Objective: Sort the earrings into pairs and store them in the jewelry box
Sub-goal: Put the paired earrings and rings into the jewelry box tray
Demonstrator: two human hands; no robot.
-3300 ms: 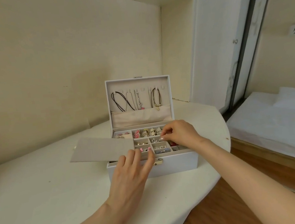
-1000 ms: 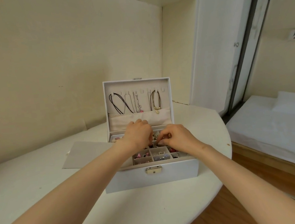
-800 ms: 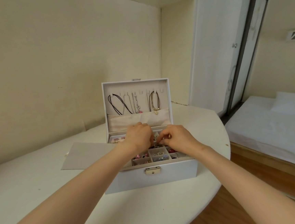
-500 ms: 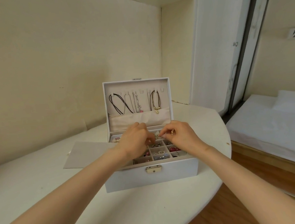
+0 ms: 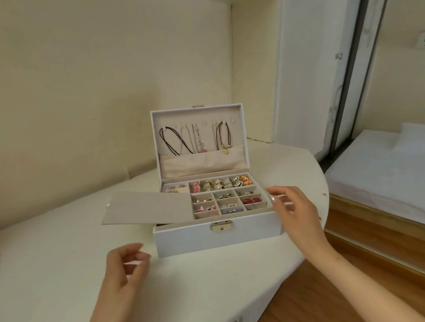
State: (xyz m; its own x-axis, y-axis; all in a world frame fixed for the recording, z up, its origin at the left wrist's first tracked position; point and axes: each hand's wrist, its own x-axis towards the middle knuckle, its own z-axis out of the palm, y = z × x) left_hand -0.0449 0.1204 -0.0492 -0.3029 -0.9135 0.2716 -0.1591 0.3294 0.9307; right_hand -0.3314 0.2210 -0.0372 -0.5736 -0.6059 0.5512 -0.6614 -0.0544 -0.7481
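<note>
Earrings in the jewelry box look tiny, light, slippery; pinch one by its body. Left hand, right hand: grip released.

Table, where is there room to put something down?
The widest bare patch of the table lies left of the jewelry box, between the grey panel and the left hand. Another runs in front of the box. The right hand fills the right side. The compartments are crowded with earrings.
</note>
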